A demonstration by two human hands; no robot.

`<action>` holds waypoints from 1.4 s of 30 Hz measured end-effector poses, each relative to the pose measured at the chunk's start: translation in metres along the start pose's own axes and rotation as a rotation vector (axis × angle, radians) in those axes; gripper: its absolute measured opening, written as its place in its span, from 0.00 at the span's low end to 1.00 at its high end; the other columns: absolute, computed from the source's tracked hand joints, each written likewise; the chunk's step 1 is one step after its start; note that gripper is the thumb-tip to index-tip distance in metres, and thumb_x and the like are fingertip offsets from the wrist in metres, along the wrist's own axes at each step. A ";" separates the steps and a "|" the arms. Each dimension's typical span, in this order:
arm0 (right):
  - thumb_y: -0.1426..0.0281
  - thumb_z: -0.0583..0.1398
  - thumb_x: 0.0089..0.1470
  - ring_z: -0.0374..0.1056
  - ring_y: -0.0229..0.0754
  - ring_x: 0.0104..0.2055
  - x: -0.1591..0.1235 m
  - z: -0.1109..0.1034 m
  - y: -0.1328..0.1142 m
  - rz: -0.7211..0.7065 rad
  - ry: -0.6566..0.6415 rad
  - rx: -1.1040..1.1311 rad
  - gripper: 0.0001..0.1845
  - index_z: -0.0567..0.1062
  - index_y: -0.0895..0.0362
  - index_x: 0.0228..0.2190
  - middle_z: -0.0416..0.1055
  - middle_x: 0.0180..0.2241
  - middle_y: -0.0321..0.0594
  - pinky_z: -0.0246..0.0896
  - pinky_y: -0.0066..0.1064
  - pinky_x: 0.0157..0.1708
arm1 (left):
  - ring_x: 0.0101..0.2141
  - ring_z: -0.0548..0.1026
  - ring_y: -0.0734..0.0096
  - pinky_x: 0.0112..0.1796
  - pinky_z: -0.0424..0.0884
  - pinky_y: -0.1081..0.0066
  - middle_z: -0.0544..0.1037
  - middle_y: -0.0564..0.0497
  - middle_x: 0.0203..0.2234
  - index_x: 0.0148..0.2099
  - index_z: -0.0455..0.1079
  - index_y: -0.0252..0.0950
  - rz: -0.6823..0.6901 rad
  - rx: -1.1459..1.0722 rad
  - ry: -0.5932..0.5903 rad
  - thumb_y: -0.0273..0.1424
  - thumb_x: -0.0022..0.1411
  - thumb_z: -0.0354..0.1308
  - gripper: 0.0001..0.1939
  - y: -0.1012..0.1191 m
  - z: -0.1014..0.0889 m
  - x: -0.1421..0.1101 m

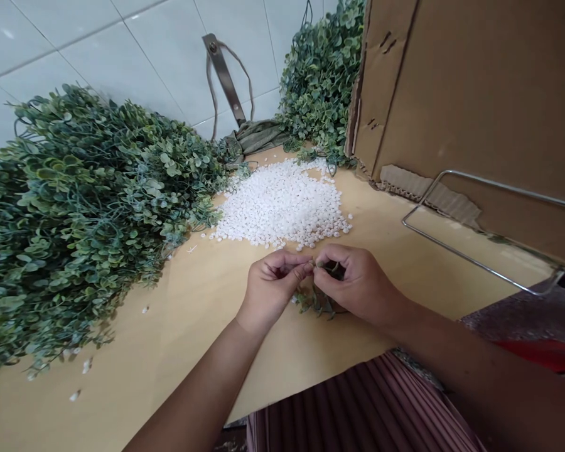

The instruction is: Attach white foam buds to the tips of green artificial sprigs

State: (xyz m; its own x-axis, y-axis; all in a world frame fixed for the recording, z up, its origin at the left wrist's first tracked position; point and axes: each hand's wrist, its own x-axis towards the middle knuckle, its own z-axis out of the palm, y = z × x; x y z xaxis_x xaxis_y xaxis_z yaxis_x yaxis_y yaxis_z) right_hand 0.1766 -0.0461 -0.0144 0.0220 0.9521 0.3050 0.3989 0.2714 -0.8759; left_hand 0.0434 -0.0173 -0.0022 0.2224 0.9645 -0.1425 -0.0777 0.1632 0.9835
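Observation:
My left hand (pixel 270 285) and my right hand (pixel 353 279) meet over the wooden table (pixel 179 339), fingertips pinched together. My right hand grips a small green artificial sprig (pixel 316 302) whose leaves hang below the fingers. My left hand pinches something tiny at the sprig's tip; I cannot make out what it is. Just beyond the hands lies a heap of small white plastic pieces (pixel 282 204).
A big pile of artificial green foliage (pixel 75 213) covers the table's left side; another bunch (pixel 320 75) stands at the back. A cardboard box (pixel 475 94) rises at right, with a metal wire frame (pixel 471 257) before it. A grey bag with a strap (pixel 245 132) lies behind.

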 end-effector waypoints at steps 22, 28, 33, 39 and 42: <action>0.69 0.53 0.51 0.61 0.37 0.26 0.000 -0.003 0.002 0.038 -0.103 0.058 0.07 0.68 0.59 0.25 0.65 0.22 0.35 0.56 0.28 0.26 | 0.23 0.74 0.79 0.28 0.69 0.79 0.78 0.53 0.20 0.32 0.76 0.34 -0.118 -0.179 -0.130 0.28 0.43 0.67 0.11 0.004 -0.013 0.006; 0.70 0.53 0.50 0.60 0.36 0.25 0.000 -0.003 0.002 0.030 -0.075 0.031 0.07 0.68 0.58 0.24 0.63 0.21 0.34 0.55 0.28 0.25 | 0.23 0.74 0.79 0.29 0.70 0.78 0.79 0.52 0.21 0.32 0.76 0.34 -0.129 -0.178 -0.144 0.29 0.42 0.67 0.11 0.005 -0.013 0.007; 0.69 0.52 0.53 0.58 0.36 0.24 0.000 -0.004 0.002 0.034 -0.090 0.047 0.09 0.68 0.59 0.25 0.63 0.21 0.34 0.54 0.27 0.24 | 0.24 0.74 0.79 0.28 0.69 0.78 0.78 0.53 0.21 0.32 0.76 0.34 -0.112 -0.150 -0.130 0.28 0.41 0.68 0.11 0.001 -0.011 0.007; 0.63 0.52 0.56 0.57 0.35 0.24 0.000 -0.006 0.000 0.043 -0.124 0.103 0.12 0.67 0.58 0.26 0.60 0.21 0.33 0.53 0.27 0.24 | 0.24 0.73 0.78 0.27 0.69 0.78 0.78 0.53 0.21 0.31 0.76 0.34 -0.089 -0.145 -0.098 0.28 0.41 0.68 0.11 -0.001 -0.009 0.007; 0.65 0.51 0.56 0.56 0.35 0.24 0.000 -0.006 0.001 0.062 -0.154 0.153 0.11 0.66 0.58 0.26 0.58 0.20 0.32 0.53 0.27 0.23 | 0.24 0.73 0.78 0.27 0.69 0.77 0.78 0.53 0.21 0.31 0.76 0.34 -0.099 -0.153 -0.088 0.28 0.41 0.68 0.11 0.001 -0.009 0.007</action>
State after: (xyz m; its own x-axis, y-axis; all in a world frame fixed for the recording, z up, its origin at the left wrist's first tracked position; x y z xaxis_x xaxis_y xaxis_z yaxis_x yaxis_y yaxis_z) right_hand 0.1827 -0.0467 -0.0125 -0.1033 0.9746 0.1985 0.2567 0.2190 -0.9414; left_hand 0.0362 -0.0089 -0.0032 0.3201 0.9212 -0.2212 -0.1965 0.2930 0.9357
